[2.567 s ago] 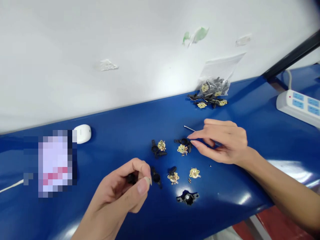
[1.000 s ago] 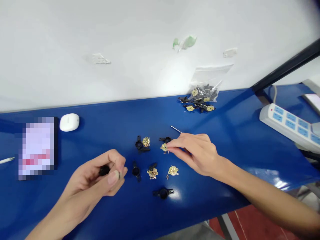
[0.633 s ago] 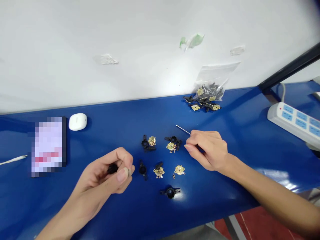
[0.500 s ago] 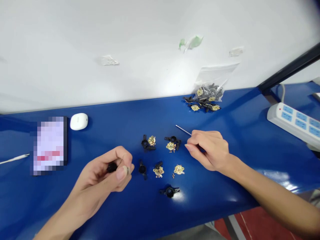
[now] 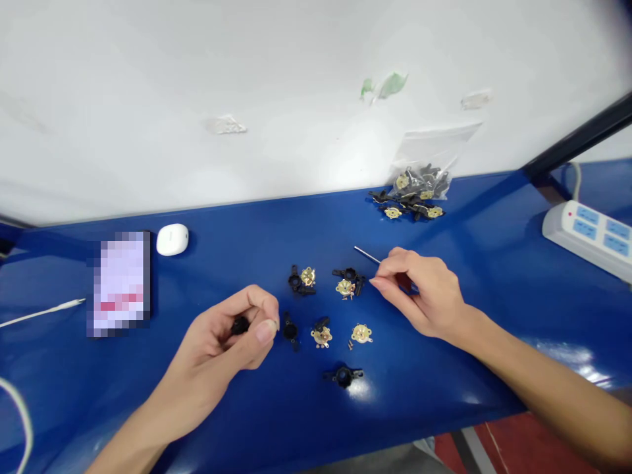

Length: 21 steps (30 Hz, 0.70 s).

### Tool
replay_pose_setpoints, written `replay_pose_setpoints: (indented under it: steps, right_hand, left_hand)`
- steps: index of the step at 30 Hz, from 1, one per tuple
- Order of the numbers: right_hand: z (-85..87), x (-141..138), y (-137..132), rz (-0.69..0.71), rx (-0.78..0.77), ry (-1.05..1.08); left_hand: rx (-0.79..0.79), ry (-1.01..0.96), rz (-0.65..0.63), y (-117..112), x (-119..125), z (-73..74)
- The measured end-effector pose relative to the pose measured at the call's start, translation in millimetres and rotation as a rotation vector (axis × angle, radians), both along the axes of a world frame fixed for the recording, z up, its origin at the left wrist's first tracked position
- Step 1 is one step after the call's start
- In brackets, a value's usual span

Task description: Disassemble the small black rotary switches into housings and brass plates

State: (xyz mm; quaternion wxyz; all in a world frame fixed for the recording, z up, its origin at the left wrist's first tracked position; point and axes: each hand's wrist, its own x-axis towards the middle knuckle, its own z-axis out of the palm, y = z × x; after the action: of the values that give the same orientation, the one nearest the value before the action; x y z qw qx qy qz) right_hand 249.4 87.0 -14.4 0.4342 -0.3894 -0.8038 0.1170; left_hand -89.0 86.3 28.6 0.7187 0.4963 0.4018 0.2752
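My left hand is closed around a small black plastic part. Its thumb and forefinger are pressed together, and anything between their tips is too small to make out. My right hand is curled low over the table around a screwdriver, whose thin metal shaft points out to the left; the fingers mostly hide its dark handle. Between the hands lie black plastic housings, round brass-coloured plates and tiny copper-coloured screws, in several small groups.
A clear plastic bag of similar pieces leans on the white wall, with more assembled pieces before it. To the left are a phone-like device, a white case and a white cable. A power strip sits right.
The camera view has turned slightly left, so everything sits further right in the picture. Both hands keep nearly the same closed poses; the parts on the table have not moved.
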Motion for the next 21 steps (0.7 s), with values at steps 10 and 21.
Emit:
replay_pose_setpoints:
  steps: [10, 21]
  right_hand:
    - [21.2, -31.9, -23.2, 0.115, -0.216, 0.267]
    - [17.0, -43.7, -35.1, 0.175, -0.234, 0.469]
  left_hand:
    - [0.064, 0.131, -0.059, -13.1, 27.7, 5.6]
    - [-0.086, -0.034, -0.080, -11.0, 55.5, 8.7]
